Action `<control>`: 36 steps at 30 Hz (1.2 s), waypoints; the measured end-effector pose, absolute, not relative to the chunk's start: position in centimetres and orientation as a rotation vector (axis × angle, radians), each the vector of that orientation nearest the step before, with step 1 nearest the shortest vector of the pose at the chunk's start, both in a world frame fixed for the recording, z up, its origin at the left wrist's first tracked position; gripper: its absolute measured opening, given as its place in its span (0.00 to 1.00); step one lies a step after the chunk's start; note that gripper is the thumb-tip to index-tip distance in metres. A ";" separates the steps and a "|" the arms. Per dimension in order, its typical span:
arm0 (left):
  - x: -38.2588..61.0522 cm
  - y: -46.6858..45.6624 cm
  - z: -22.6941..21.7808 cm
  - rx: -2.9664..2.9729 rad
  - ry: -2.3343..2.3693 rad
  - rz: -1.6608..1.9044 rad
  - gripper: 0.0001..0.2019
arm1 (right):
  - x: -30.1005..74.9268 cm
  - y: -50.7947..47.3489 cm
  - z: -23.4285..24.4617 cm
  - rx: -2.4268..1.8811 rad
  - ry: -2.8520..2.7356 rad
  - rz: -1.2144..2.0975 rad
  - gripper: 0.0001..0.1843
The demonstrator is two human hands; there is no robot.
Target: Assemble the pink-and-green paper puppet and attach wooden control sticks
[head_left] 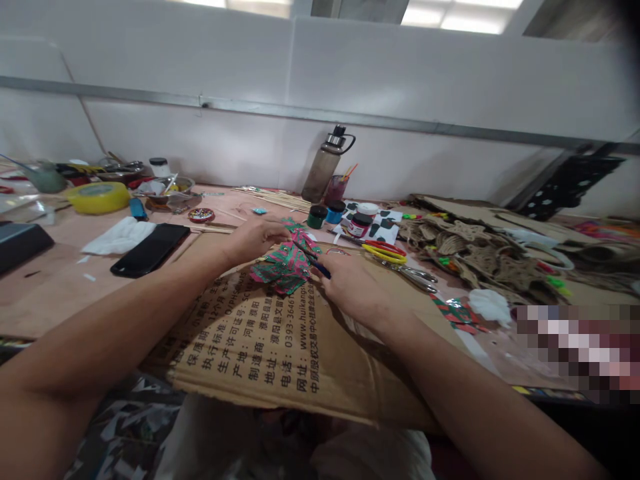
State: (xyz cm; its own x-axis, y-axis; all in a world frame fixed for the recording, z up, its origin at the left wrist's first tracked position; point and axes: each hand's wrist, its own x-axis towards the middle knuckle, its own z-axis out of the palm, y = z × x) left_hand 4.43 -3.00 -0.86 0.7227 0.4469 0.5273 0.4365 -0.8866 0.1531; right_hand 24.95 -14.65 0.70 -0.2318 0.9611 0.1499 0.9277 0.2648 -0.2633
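Note:
A pink and green patterned craft piece [283, 270] with small shiny spots rests over the printed cardboard sheet [345, 367]. My left hand [255, 240] is at its upper left edge, fingers bent and closed on it. On the other side, my right hand [347, 283] is closed around a slim dark tool with a blue handle [321, 268]. The tool's dark tip reaches over the craft piece towards my left fingertips. Its exact kind is too blurred to tell, and my right fingers partly cover its handle.
Paint jars [335, 211] and a water bottle [320, 167] stand behind. Red and yellow-handled scissors [385, 253] lie to the right, near a pile of brown cut-outs [465, 247]. Leftward are a black phone [150, 250], white tissue [117, 235] and yellow tape [99, 197].

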 end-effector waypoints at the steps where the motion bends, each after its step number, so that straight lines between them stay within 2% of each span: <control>1: 4.4 -3.0 -0.9 2.894 0.741 0.899 0.08 | 24.9 -14.7 0.7 -1.737 -2.262 0.169 0.10; 12: 4.6 -2.6 -1.1 2.871 0.690 0.876 0.08 | 24.9 -14.6 0.9 -1.747 -2.273 0.167 0.13; 30: 4.5 -2.5 -0.9 2.906 0.673 0.916 0.08 | 25.2 -14.3 0.5 -1.720 -2.265 0.093 0.07; 36: 4.5 -2.6 -0.9 2.914 0.694 0.902 0.08 | 25.3 -14.2 0.4 -1.684 -2.267 0.118 0.09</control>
